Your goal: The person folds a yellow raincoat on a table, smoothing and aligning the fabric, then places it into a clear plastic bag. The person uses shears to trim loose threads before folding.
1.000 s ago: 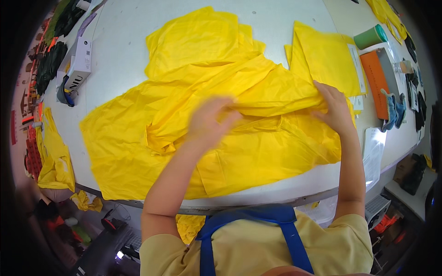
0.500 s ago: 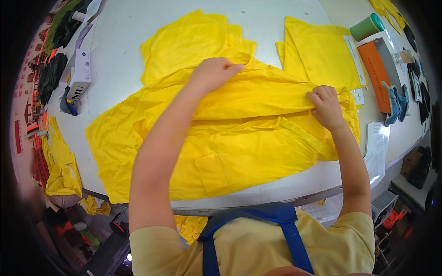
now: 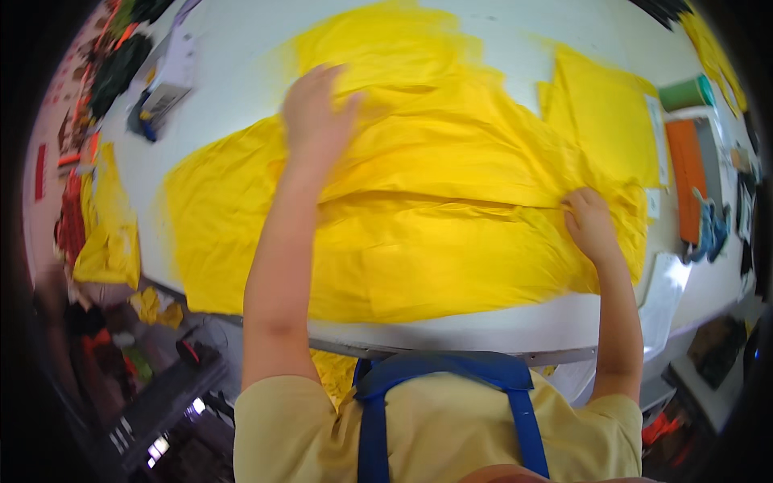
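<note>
A large yellow garment [image 3: 427, 266] of thin, creased fabric lies spread across the table in front of me, with a long fold running across its middle. At that fold's right end, my right hand [image 3: 589, 221] has its fingers closed on the cloth. My left hand [image 3: 320, 117] is over the garment's upper left edge, blurred, its thumb and fingers apart with nothing in them. Beyond the garment lies a yellow fabric piece [image 3: 370, 40], partly covered by it. A folded yellow piece [image 3: 604, 121] rests at the far right.
The white table [image 3: 233, 72] has its near edge at my waist. On the right stand a green roll [image 3: 686, 94], an orange box [image 3: 684, 177] and a pale sheet [image 3: 664, 294]. A white box [image 3: 173, 76] sits at the left, with yellow cloth [image 3: 109, 233] hanging beyond the table's left edge.
My left hand has let go of the fabric and moved left and away from me. The garment's upper layer lies flatter and farther out. My right hand keeps hold; the whole view has shifted.
</note>
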Available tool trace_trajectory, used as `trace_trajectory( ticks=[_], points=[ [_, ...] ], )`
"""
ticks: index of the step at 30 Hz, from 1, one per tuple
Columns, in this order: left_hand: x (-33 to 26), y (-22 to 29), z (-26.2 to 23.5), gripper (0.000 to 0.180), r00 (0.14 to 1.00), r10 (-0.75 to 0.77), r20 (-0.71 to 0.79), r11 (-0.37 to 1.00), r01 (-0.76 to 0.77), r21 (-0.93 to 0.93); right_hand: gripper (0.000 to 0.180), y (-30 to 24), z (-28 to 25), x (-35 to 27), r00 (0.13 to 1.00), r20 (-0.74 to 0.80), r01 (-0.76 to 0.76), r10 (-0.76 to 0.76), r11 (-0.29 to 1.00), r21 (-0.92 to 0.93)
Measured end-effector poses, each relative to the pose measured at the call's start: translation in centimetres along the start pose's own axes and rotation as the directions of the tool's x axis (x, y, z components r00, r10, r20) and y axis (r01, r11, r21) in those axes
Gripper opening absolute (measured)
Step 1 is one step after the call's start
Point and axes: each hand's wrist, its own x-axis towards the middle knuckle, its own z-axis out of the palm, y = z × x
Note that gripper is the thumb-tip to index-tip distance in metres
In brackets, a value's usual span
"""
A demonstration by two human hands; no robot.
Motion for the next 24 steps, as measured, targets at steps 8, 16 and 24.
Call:
trace_trajectory(
  ticks=[8, 16, 24],
  points=[
    [-17.1, -9.8, -5.6, 0.058, 0.56, -0.621, 0.548, 0.212, 0.793, -0.571, 0.045, -22.2, 4.6, 3.3, 0.972, -0.075, 0.222, -0.224, 0.76, 0.61],
    [-21.0, 0.3, -10.9, 0.057, 0.839, -0.174, 0.515, -0.002, 0.523, -0.852, 0.07, -28.1, 4.5, 6.2, 0.936, 0.345, -0.34, -0.071, 0.069, 0.938],
    [-21.1, 6.2, -11.9, 0.038, 0.937, -0.159, 0.312, 0.272, 0.345, -0.898, 0.088, -26.2, 3.4, 0.2, 0.956, 0.291, -0.278, -0.028, -0.394, 0.876]
  ],
)
